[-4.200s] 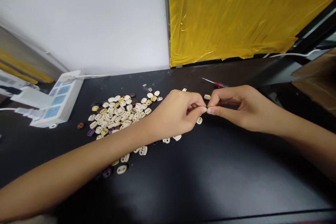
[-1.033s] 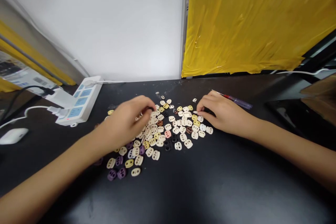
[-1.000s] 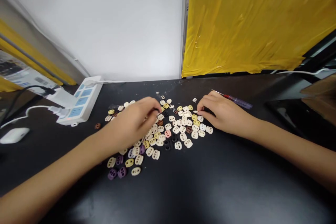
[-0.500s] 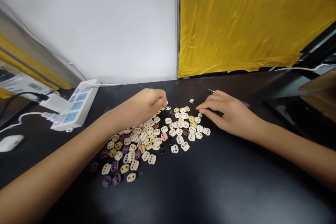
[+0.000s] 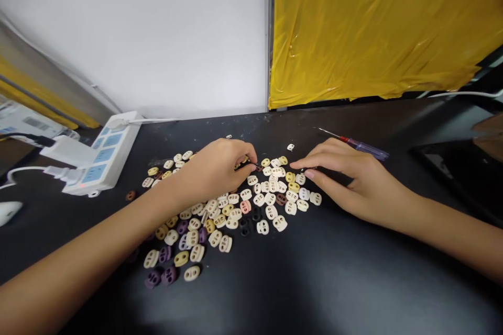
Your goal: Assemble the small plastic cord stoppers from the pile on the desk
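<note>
My left grip (image 5: 220, 170) has moved across the toggles (image 5: 251, 199), now pinching one; right grip (image 5: 353, 180) stays loosely spread beside them

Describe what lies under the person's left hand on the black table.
The left hand rests over small two-holed cream, yellow and purple plastic toggles on the black table; any toggles directly beneath it are hidden.

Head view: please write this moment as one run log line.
left hand: pinching in beads | right hand: resting by beads | screwdriver: behind right hand | table
</note>
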### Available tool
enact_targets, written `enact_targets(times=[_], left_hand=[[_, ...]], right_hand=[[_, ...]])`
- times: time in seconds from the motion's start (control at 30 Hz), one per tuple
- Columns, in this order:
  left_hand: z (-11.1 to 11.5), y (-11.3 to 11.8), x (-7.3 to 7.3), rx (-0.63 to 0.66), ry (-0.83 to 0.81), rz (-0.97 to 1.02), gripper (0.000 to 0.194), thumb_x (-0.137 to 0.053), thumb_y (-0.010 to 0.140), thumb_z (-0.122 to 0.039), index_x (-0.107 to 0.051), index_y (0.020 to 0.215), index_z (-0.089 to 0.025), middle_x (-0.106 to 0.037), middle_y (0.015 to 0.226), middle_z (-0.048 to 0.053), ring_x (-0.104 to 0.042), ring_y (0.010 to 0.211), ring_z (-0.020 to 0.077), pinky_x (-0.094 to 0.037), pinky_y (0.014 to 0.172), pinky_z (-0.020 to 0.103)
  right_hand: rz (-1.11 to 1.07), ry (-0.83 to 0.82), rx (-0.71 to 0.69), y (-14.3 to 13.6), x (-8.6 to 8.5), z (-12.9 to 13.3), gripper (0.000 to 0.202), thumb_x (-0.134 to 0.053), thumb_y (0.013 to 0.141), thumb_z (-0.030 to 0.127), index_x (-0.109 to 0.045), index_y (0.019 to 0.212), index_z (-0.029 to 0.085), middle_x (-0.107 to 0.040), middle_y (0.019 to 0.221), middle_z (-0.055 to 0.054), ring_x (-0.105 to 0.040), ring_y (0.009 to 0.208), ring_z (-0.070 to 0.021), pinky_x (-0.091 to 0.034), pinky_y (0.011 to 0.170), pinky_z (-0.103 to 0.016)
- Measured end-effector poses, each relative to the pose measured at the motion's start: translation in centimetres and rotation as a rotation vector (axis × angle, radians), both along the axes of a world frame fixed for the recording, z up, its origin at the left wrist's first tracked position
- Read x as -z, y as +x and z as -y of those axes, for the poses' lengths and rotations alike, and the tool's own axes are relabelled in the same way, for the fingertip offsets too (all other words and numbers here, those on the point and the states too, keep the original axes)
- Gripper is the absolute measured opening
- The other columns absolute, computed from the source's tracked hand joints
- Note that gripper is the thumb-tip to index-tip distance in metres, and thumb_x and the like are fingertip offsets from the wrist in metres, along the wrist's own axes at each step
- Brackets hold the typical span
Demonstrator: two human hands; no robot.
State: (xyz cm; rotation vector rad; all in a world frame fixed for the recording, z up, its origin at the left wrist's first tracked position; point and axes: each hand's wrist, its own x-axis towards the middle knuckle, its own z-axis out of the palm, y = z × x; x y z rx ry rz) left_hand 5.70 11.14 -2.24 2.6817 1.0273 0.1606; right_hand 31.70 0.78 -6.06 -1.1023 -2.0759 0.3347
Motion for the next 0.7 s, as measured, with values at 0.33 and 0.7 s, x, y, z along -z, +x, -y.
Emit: enact_targets(times=[0.33,0.7], left_hand=[[0.20,-0.15,0.44,0.063,0.043,-0.001,0.014,-0.063,0.098,-0.021,-0.076,0.097,-0.018,-0.069,0.079,0.002,-0.062,0.068,0.0173,-0.045,0.065,0.031],[0.04,-0.14,0.99,0.119,0.030,0.010,0.016,-0.057,0.098,-0.014,-0.072,0.096,-0.017,-0.069,0.082,0.003,-0.059,0.068,0.0166,-0.041,0.066,0.031]], right_hand=[[-0.102,-0.117,0.000,-0.96,-0.53,0.82,0.026,-0.065,0.100,0.016,-0.079,0.119,0.027,-0.081,0.103,-0.002,-0.072,0.092,-0.0181,-0.059,0.084,-0.033],[-0.117,-0.188,0.059,-0.97,-0.40,0.78,0.011,-0.069,0.096,0.021,-0.078,0.100,0.026,-0.079,0.094,-0.003,-0.071,0.086,-0.0206,-0.059,0.081,-0.035]])
